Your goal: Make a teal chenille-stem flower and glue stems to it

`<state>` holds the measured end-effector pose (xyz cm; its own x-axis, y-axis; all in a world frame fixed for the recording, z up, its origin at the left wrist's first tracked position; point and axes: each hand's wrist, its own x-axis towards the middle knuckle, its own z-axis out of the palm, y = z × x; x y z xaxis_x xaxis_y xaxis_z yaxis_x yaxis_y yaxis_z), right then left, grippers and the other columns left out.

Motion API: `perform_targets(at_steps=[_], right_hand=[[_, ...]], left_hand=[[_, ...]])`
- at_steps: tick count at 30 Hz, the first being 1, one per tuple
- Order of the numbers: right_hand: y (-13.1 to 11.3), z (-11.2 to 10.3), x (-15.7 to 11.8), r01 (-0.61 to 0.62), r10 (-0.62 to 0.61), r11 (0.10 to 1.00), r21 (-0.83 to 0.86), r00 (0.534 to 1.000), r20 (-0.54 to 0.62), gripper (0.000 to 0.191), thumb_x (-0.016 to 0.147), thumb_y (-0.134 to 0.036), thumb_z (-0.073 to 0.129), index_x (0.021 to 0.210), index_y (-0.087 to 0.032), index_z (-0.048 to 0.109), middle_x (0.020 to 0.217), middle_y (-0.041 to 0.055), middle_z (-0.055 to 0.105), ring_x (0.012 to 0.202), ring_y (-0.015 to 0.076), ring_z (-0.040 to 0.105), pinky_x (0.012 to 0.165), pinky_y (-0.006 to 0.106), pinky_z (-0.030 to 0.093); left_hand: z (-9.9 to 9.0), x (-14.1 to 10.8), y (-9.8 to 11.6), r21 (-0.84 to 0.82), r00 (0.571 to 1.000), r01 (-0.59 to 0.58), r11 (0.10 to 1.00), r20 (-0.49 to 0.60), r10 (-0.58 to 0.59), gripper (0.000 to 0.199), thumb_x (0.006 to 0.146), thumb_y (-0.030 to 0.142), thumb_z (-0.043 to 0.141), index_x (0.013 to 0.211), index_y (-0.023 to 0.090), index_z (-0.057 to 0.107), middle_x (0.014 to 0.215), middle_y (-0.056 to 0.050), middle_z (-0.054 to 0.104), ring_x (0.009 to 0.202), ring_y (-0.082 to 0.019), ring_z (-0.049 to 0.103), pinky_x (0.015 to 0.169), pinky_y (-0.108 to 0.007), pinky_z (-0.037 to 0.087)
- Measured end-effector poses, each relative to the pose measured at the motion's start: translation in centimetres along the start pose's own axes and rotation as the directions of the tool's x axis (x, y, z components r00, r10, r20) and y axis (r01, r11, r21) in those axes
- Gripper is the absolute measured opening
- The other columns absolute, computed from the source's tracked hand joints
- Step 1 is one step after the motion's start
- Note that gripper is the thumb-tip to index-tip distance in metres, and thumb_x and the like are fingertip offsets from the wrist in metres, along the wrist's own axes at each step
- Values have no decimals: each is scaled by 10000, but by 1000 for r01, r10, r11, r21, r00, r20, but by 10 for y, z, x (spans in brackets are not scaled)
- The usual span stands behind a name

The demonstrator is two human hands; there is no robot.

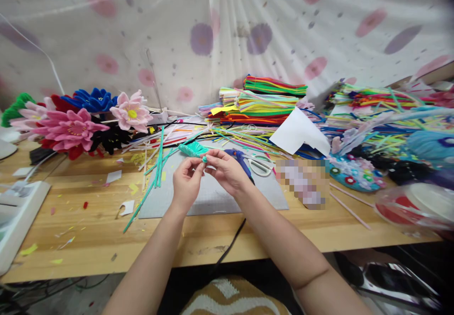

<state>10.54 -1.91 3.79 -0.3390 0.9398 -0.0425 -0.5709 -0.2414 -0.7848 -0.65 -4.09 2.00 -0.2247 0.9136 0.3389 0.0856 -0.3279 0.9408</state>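
In the head view, the step in hand looks like fine fingertip shaping of a small teal piece (205,159), held up over the grey mat (213,204). The left hand (187,179) has its grip pinched on it from eight o'clock; the right hand (227,169) has its grip closed on it from four o'clock. A teal bundle (192,149) lies just beyond, at eleven o'clock; loose teal stems (158,166) lie at nine, and white-handled scissors (261,165) at three, on the tabletop (88,256) side beyond the right wrist. The next move seems to call for one steady pinch while the other turns or presses.
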Motion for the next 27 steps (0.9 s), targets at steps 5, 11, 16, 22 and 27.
perform_targets(at_steps=[5,11,16,22,27], right_hand=[[4,3,0,-21,21,998,54,1000,13,160,594,-185,686,725,-195,595,804,-9,642,776,112,572,790,282,438],[10,-1,3,-23,20,997,74,999,45,172,606,-165,666,765,-201,610,861,-1,653,812,116,582,816,280,440],[14,-2,4,-36,31,990,139,999,40,218,562,-142,700,757,-206,627,839,-14,660,800,108,586,804,259,446],[13,-1,2,-14,12,998,61,1000,29,233,584,-208,709,806,-207,642,883,5,661,818,122,585,787,277,444],[13,1,1,101,-101,994,-42,995,-5,251,561,-246,729,789,-204,634,818,4,661,744,115,573,714,261,444]], left_hand=[[-1,-1,-1,33,998,-47,998,-33,48,101,709,276,618,707,178,591,682,5,585,631,-104,526,566,-207,404],[0,-1,-5,23,997,-59,998,-58,60,85,721,263,603,714,181,583,682,11,586,625,-97,521,578,-206,400],[-1,-1,-8,11,998,-32,999,-62,32,103,720,279,608,716,180,585,684,6,585,618,-98,514,557,-205,392],[-1,-1,-7,-68,997,59,996,-52,-63,157,706,332,626,726,183,580,607,21,529,499,-70,424,448,-189,318],[1,-2,-4,-231,989,142,962,1,-146,186,675,345,655,708,184,568,529,47,483,406,-44,316,388,-187,238]])
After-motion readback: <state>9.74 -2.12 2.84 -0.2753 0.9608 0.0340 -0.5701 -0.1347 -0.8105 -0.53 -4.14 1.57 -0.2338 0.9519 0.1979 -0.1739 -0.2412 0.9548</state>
